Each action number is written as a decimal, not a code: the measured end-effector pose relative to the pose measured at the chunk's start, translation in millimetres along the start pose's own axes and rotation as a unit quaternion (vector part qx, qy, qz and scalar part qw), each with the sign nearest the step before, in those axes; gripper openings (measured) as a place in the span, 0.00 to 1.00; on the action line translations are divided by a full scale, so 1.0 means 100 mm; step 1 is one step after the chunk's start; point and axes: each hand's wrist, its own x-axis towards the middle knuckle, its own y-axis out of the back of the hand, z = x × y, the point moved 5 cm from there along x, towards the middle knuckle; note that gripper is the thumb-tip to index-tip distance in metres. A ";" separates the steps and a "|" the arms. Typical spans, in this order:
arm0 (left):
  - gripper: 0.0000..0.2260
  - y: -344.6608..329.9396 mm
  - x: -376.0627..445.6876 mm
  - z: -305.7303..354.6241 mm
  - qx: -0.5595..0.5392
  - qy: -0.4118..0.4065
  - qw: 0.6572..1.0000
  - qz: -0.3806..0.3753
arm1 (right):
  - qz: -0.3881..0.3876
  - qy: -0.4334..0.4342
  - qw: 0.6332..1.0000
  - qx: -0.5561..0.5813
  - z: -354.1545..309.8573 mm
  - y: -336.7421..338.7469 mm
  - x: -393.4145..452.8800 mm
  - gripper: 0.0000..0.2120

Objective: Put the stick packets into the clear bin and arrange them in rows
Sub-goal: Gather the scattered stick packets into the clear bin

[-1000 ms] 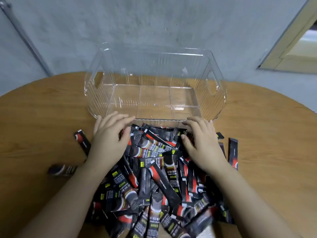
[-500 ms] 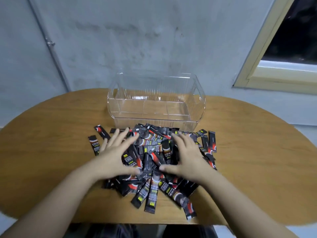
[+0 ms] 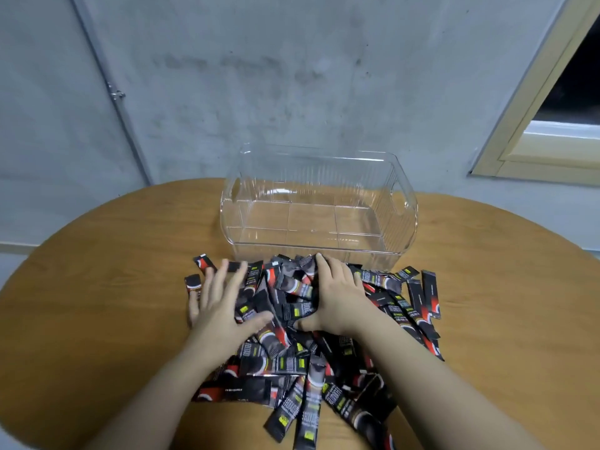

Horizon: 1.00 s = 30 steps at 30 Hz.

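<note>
Grip: left hand (image 3: 220,306) lies flat with fingers spread on the packets (image 3: 292,323), holding nothing; right hand (image 3: 337,300) presses the heap, fingers bent over it, no clear pinch. Packets sit piled on the worktop (image 3: 97,287) just before the empty bin (image 3: 319,206). Step looks like gathering; next calls for closing on a bunch and lifting it over the near wall.

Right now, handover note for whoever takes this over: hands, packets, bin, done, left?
Left hand: open, fingers spread on the left side of the pile.
Right hand: fingers curled over packets at the pile's far middle; a firm grip is not clear.
Stick packets: all heaped on the wooden table, in front of the bin.
Clear bin: upright, holds nothing.
Done: nothing binned.
Left: load every packet, line up in rows.
</note>
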 end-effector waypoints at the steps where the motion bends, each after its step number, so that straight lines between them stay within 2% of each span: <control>1: 0.49 0.01 0.05 -0.06 -0.005 0.039 0.999 0.020 | 0.005 -0.002 1.000 0.013 0.03 0.00 0.03 0.61; 4: 0.51 -0.02 0.14 -0.16 0.001 0.116 0.993 0.010 | 0.025 -0.008 0.999 0.045 0.10 -0.01 0.09 0.61; 7: 0.49 -0.05 0.20 -0.14 0.000 0.108 0.994 0.003 | 0.044 0.001 0.996 0.084 0.15 -0.02 0.13 0.57; 13: 0.43 -0.03 0.27 0.01 -0.049 0.077 0.996 0.002 | 0.108 0.018 0.982 0.154 0.24 0.10 0.13 0.36; 17: 0.48 -0.05 0.28 0.11 -0.050 0.087 0.995 -0.007 | 0.166 0.030 0.973 0.159 0.29 0.13 0.16 0.22; 22: 0.47 -0.06 0.32 0.12 -0.101 0.083 0.991 -0.012 | 0.220 0.038 0.956 0.190 0.34 0.19 0.15 0.19; 30: 0.33 0.04 0.33 0.14 -0.209 0.025 0.977 0.011 | 0.286 0.040 0.927 0.239 0.41 0.43 0.16 0.19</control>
